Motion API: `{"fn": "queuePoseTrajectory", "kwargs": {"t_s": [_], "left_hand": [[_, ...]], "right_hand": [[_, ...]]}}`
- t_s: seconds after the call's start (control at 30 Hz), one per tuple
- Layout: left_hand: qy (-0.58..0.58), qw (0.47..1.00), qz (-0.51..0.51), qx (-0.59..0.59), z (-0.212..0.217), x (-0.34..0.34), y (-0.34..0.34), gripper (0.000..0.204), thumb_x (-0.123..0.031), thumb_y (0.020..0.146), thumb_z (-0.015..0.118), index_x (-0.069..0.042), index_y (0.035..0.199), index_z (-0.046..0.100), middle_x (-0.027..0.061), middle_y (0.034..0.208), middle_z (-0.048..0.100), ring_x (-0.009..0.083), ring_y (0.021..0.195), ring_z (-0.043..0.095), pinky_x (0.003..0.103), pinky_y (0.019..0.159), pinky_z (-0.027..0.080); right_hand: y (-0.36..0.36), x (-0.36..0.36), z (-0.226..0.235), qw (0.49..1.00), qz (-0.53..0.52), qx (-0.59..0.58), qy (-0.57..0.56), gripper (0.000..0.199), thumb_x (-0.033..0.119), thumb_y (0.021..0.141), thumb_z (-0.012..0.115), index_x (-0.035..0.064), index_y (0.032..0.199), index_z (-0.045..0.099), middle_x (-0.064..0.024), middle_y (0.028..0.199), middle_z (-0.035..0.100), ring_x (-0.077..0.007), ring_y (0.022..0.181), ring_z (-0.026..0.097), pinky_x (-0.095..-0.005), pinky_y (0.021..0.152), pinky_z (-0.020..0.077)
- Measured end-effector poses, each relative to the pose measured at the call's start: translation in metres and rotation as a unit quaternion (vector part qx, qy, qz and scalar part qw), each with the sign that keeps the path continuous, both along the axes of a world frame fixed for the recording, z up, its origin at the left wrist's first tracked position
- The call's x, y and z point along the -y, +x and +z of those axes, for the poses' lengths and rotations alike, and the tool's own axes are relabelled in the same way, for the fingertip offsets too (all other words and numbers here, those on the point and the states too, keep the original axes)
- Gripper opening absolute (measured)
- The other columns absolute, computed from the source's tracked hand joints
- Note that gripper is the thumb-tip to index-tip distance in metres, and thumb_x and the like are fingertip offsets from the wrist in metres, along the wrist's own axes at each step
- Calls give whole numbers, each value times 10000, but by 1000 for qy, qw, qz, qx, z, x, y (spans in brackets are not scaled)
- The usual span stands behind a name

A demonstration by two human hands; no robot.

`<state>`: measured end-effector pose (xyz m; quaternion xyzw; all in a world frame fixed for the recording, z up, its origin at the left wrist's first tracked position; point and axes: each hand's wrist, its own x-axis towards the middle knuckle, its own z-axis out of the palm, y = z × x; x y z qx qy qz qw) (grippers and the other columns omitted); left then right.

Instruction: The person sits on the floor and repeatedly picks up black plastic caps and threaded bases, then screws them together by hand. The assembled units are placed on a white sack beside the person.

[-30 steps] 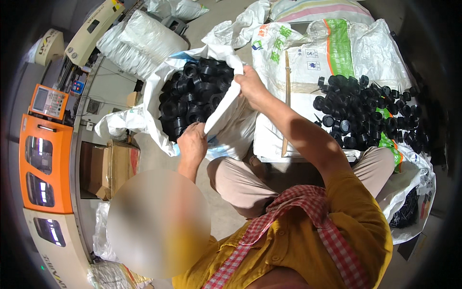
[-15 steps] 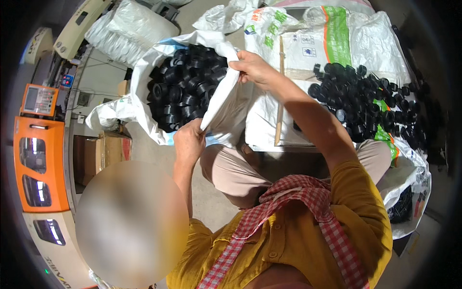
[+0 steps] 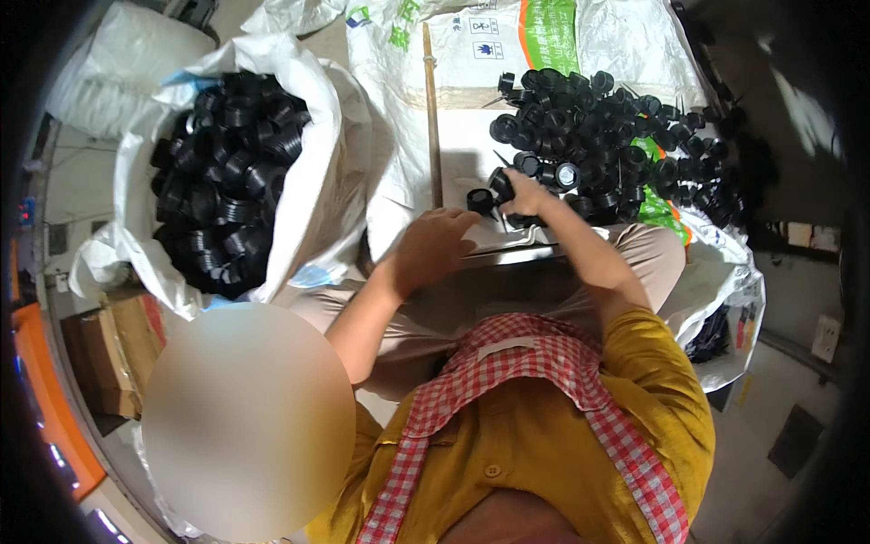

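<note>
On the white sheeting over the work surface lies a pile of black plastic caps (image 3: 580, 127), some with thin stems sticking out. My right hand (image 3: 527, 196) is at the pile's near left edge, fingers closed on a black cap (image 3: 501, 184). My left hand (image 3: 433, 243) hovers by the surface's near edge, fingers stretched towards the right and nothing seen in them. Just past its fingertips is another black cap (image 3: 479, 201). To the left stands a white woven sack (image 3: 317, 136), its mouth wide, filled with ribbed black caps (image 3: 237, 172).
A thin wooden stick (image 3: 432, 118) lies on the sheeting between sack and pile. Cardboard boxes (image 3: 127, 349) stand below the sack at left. Another white sack (image 3: 739, 290) with dark pieces inside is at my right. An orange machine (image 3: 54, 399) borders the far left.
Both hands have let go of the sack's rim and moved right to the pile's near edge. The right hand has taken hold of a black cap. The view has shifted right.
</note>
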<state>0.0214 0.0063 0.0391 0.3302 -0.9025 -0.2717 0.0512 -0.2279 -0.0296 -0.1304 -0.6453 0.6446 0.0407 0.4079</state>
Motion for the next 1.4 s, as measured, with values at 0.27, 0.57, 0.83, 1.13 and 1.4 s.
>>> {"fn": "queuePoseTrajectory", "kwargs": {"t_s": [0.27, 0.57, 0.83, 1.13, 1.4], "left_hand": [[59, 991, 26, 117, -31, 19, -6, 421, -245, 801, 676, -58, 1161, 565, 139, 1060, 629, 298, 965, 620, 417, 826, 487], [-25, 973, 219, -68, -64, 18, -20, 578, -183, 774, 714, -36, 1278, 471, 194, 1072, 614, 357, 1008, 606, 435, 881, 477], [514, 804, 139, -265, -53, 28, -22, 400, -202, 746, 747, 33, 1038, 608, 98, 816, 630, 177, 639, 637, 269, 478, 540], [442, 875, 16, -197, -53, -11, -16, 260, -172, 786, 688, 16, 913, 561, 107, 791, 621, 181, 662, 632, 304, 546, 506], [-332, 882, -100, -320, -54, -9, -24, 100, -220, 728, 586, -147, 689, 530, -22, 713, 524, 166, 753, 532, 292, 648, 413]], "right_hand": [[32, -15, -11, 985, -68, -144, -70, 882, 280, 719, 744, 166, 1419, 219, -185, 1210, 554, -379, 1127, 530, -515, 976, 361], [-16, -17, 53, 940, -141, 43, -308, 284, 90, 832, 620, 61, 1112, 586, -133, 1009, 641, -285, 919, 614, -359, 829, 426], [-4, -55, 129, 950, -60, 234, -199, 538, 31, 795, 611, 22, 1301, 428, -156, 1276, 507, -259, 1220, 457, -323, 1050, 315], [14, -98, 158, 950, 132, 206, -193, 245, -2, 711, 623, 46, 949, 590, -125, 902, 633, -321, 888, 590, -397, 858, 442], [30, -117, 145, 973, -43, 216, 74, 216, 107, 749, 592, 7, 938, 620, -177, 890, 623, -360, 889, 573, -420, 843, 437]]}}
